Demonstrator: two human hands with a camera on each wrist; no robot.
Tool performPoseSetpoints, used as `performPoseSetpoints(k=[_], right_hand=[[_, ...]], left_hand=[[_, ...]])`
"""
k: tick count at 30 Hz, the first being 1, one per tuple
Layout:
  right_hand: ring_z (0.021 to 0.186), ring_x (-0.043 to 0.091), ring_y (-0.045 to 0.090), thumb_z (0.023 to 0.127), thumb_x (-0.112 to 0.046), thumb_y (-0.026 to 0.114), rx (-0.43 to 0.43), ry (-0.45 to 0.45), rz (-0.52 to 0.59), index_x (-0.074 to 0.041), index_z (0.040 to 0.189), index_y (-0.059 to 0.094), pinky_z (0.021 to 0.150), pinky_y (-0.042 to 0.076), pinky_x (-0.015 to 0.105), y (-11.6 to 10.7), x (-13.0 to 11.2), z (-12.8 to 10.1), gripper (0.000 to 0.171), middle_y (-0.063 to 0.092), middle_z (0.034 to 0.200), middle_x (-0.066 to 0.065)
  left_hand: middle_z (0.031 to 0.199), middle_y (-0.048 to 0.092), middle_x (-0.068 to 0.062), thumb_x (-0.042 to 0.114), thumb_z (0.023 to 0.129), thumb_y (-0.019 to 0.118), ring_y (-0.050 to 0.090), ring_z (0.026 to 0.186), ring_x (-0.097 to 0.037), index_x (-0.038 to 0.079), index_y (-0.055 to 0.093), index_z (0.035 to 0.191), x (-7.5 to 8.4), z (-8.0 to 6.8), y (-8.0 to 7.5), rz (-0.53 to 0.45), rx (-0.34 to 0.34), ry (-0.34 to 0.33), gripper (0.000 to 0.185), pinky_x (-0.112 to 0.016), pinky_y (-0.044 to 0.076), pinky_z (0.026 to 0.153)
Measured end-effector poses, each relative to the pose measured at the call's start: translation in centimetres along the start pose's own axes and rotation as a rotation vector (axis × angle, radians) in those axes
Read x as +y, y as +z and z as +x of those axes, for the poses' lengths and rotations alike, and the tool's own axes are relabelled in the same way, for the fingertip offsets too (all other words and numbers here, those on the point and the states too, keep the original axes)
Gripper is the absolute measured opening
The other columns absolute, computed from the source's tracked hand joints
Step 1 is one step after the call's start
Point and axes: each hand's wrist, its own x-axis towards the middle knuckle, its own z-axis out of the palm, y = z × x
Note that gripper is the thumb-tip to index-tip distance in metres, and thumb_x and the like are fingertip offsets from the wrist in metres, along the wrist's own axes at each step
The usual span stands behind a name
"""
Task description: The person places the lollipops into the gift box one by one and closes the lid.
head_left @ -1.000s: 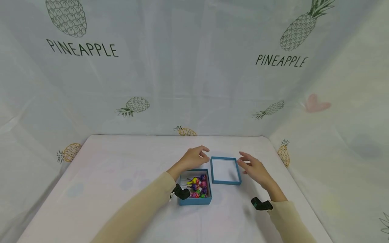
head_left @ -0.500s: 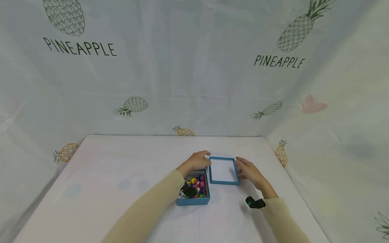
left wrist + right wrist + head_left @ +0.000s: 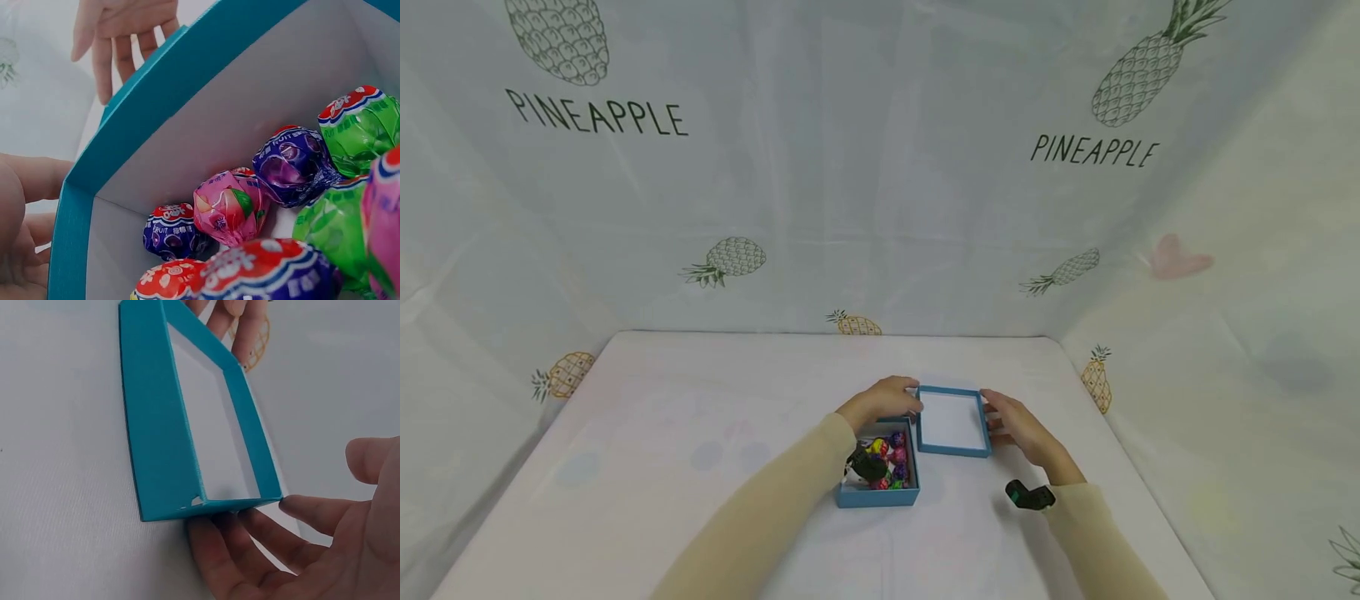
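A blue square box lid (image 3: 953,451) lies with its hollow side up on the table, its inside white. My right hand (image 3: 1018,427) is at the lid's right side; in the right wrist view its extended fingers (image 3: 215,553) reach the lid's wall, with the thumb raised away from it. My left hand (image 3: 883,400) is at the lid's far left corner, fingertips right at the edge. Below the left hand stands the blue open box (image 3: 880,497) with several wrapped lollipops (image 3: 898,455). The left wrist camera partly hides them in the head view. Their wrappers are purple, pink, green and red.
The table (image 3: 647,467) has a pale cloth with faint coloured spots. Behind and beside it hangs a light curtain (image 3: 880,183) printed with pineapples. The box stands close to the lid's left side.
Both hands have come in to the lid's sides, the left moving slightly right and down, the right moving left. The lid and box stay in place on the table.
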Motion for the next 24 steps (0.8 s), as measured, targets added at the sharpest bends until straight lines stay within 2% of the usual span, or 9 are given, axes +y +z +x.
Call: performPoseSetpoints(k=[2,6,8,11,15,24], right_hand=[[0.127,0.042,0.056,0.113,-0.055,0.037,-0.006,0.0,0.007,0.008,0.156,0.038,0.103,0.055,0.052,0.0,-0.3,0.0,0.076,0.045,0.152,0.031],[0.132,0.044,0.054,0.113,-0.054,0.036,-0.01,-0.019,0.014,0.005,0.159,0.035,0.106,0.053,0.054,0.1,-1.2,0.0,0.074,0.042,0.156,0.03],[0.133,0.045,0.054,0.114,-0.053,0.036,-0.005,-0.038,0.018,0.003,0.161,0.034,0.107,0.053,0.055,0.2,-1.8,-0.1,0.073,0.041,0.158,0.03],[0.134,0.046,0.054,0.114,-0.05,0.037,0.004,-0.072,0.015,0.0,0.164,0.03,0.107,0.052,0.056,0.3,-2.6,-0.2,0.071,0.04,0.159,0.03],[0.135,0.046,0.053,0.114,-0.047,0.04,0.022,-0.106,0.0,-0.006,0.167,0.027,0.109,0.05,0.058,0.7,-3.8,-0.2,0.068,0.039,0.161,0.029],[0.138,0.044,0.049,0.114,-0.043,0.043,0.107,-0.197,-0.001,-0.012,0.169,0.026,0.113,0.046,0.059,1.6,-6.0,-0.2,0.065,0.04,0.162,0.024]], left_hand=[[0.152,0.056,-0.022,0.02,0.103,0.065,0.059,0.135,-0.038,0.002,0.043,0.16,-0.1,0.1,0.0,-0.022,0.01,0.004,0.065,-0.058,0.041,0.117],[0.14,0.065,-0.022,0.018,0.104,0.065,0.07,0.118,-0.03,0.002,0.039,0.162,-0.2,0.2,-0.3,-0.085,0.029,0.013,0.066,-0.051,0.051,0.109],[0.136,0.066,-0.022,0.017,0.104,0.064,0.073,0.108,-0.027,0.002,0.037,0.163,-0.3,0.1,-0.6,-0.121,0.038,0.016,0.066,-0.047,0.056,0.102],[0.137,0.063,-0.022,0.017,0.106,0.063,0.074,0.103,-0.025,0.003,0.036,0.163,-0.3,-0.1,-1.2,-0.16,0.054,0.021,0.066,-0.041,0.06,0.096],[0.14,0.06,-0.022,0.018,0.106,0.064,0.074,0.106,-0.027,0.005,0.037,0.163,-0.1,-0.6,-2.0,-0.193,0.087,0.023,0.065,-0.04,0.06,0.095],[0.148,0.057,-0.019,0.023,0.105,0.066,0.074,0.112,-0.031,0.012,0.035,0.165,0.8,-1.6,-3.2,-0.122,0.176,0.077,0.069,-0.048,0.056,0.102]])
